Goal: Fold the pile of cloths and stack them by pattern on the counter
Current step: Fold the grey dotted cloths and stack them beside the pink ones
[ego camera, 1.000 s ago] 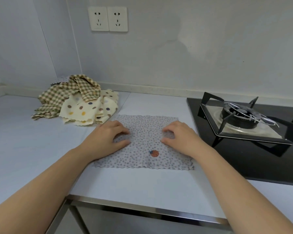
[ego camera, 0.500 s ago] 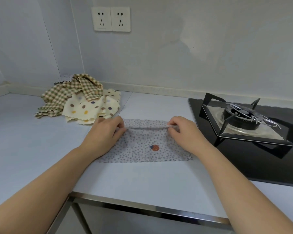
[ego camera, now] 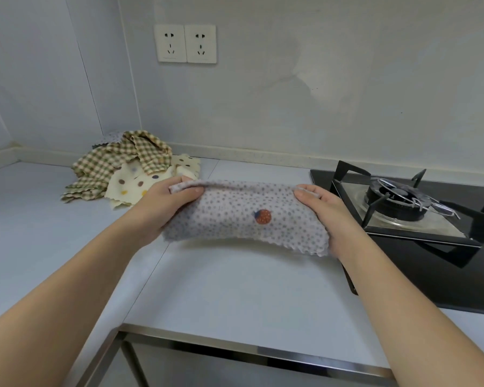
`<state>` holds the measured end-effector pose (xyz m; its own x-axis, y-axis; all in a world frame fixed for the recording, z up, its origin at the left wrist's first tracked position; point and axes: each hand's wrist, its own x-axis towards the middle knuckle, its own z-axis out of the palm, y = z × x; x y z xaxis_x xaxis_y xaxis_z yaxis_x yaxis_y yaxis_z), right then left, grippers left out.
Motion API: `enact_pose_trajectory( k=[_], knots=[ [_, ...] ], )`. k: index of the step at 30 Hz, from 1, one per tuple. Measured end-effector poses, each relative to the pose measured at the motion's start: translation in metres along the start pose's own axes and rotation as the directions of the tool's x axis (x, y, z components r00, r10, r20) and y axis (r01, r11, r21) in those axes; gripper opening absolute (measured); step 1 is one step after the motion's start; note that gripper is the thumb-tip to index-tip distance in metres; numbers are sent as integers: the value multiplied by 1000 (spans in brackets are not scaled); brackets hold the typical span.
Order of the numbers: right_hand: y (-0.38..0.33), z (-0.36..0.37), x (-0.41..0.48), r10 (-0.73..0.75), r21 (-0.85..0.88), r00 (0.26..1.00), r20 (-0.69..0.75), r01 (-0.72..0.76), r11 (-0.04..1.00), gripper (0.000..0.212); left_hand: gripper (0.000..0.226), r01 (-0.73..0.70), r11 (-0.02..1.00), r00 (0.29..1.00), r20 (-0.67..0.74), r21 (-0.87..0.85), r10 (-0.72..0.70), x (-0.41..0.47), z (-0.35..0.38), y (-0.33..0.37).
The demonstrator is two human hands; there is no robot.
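Both ends pinched: left hand [ego camera: 162, 210] and right hand [ego camera: 330, 216] each grip the folded edge of the grey dotted cloth [ego camera: 235, 219]; flat on the pale counter [ego camera: 221, 289] a moment ago, it's now lifted just above it, halved, looking ready for another fold. Behind left, the heap of checked and spotted cloths [ego camera: 129, 171] waits unfolded; a black gas hob [ego camera: 403, 202] sits right.

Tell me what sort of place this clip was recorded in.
Most likely a home kitchen: a black gas hob sits at the right of the pale counter, a pair of wall sockets is on the wall behind, and the left hand and right hand hold a grey dotted cloth over it.
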<state>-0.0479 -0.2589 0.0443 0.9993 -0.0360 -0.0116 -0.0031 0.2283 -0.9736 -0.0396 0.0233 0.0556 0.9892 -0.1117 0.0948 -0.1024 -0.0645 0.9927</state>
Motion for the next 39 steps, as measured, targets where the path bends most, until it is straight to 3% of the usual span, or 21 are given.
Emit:
enact_pose_trajectory(
  k=[3,6,8,10,11,13,15,17,21,24,27,30,34,36,39],
  knots=[
    [7,-7,7,19,-56,999,-43,-22,998,11,25,92,996,995,-45,-16,-92,3,2,-5],
    [19,-11,16,-34,-287,978,-208,-28,958,15,38,159,951,966,-241,263,-95,10,0,-25],
    [23,-12,16,-201,-622,961,-189,41,782,24,47,108,782,961,-265,614,75,9,-2,-37],
    [25,-9,14,-355,-815,934,-43,173,553,25,38,-81,609,951,-122,789,284,6,0,-41],
    [25,-7,13,-390,-829,921,8,224,512,20,27,-179,583,944,-27,792,327,4,2,-40],
    [24,-3,10,-370,-797,924,94,293,528,13,13,-320,585,943,190,745,273,-3,8,-35],
    [25,1,7,-255,-787,946,202,312,533,11,22,-395,523,915,374,755,151,-6,13,-35],
    [27,2,5,-112,-806,949,294,310,504,4,33,-459,436,885,444,774,143,-5,12,-40],
    [31,2,9,-9,-865,928,371,350,360,39,17,-482,367,862,358,795,358,0,7,-53],
    [32,4,8,-53,-878,904,424,425,219,31,12,-454,329,855,302,828,421,1,6,-59],
    [30,2,8,-93,-871,905,416,426,244,17,22,-434,264,839,280,861,467,4,3,-63],
    [24,-2,8,-78,-865,923,377,381,327,20,22,-348,215,833,196,913,517,7,-3,-65],
    [22,-4,7,-12,-869,902,432,420,264,33,26,-235,241,855,82,942,511,7,-7,-68],
    [21,-3,6,-35,-864,906,423,414,285,31,28,-287,256,838,113,923,533,4,0,-64],
    [20,-1,5,-92,-867,914,395,404,291,25,17,-513,273,771,297,814,563,-3,25,-51]
  ],
)
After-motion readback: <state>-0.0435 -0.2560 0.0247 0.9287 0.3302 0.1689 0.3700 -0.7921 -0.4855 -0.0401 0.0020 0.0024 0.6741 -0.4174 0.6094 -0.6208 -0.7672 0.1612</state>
